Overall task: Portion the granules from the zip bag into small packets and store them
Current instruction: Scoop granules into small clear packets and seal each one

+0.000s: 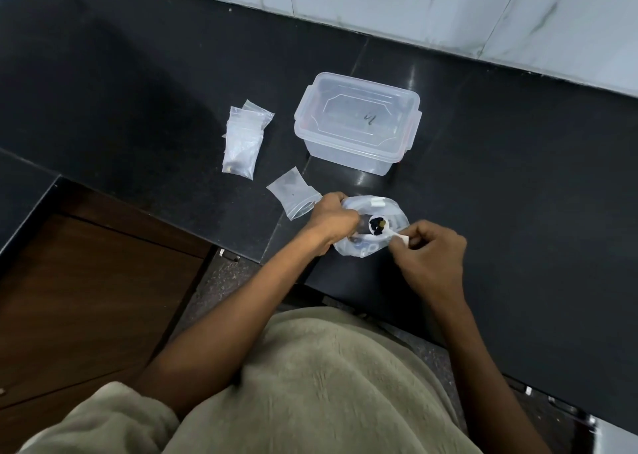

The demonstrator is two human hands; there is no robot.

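Your left hand (333,220) grips the rim of the zip bag (371,227), fingers curled over its near-left edge and holding the mouth open. Your right hand (429,251) pinches the handle of a small white spoon (381,230) between thumb and fingertips; the bowl of the spoon sits over the open mouth of the bag, loaded with dark granules (377,227).

The bag stands on the black worktop (155,108) close to its near edge, which runs just below your wrists. To the left the worktop ends in a step corner, with a brown cabinet front (86,298) below it.

One small packet (293,193) lies flat just left of your left hand, almost touching the knuckles. A bundle of small packets (243,139) lies farther left and back, well apart from the bag. The clear lidded storage box (357,122) sits behind the bag, its near corner close to the bag's far rim, lid on.

Bare worktop stretches to the right of the bag and box, and across the far left. The tiled wall (448,5) bounds the worktop at the back.
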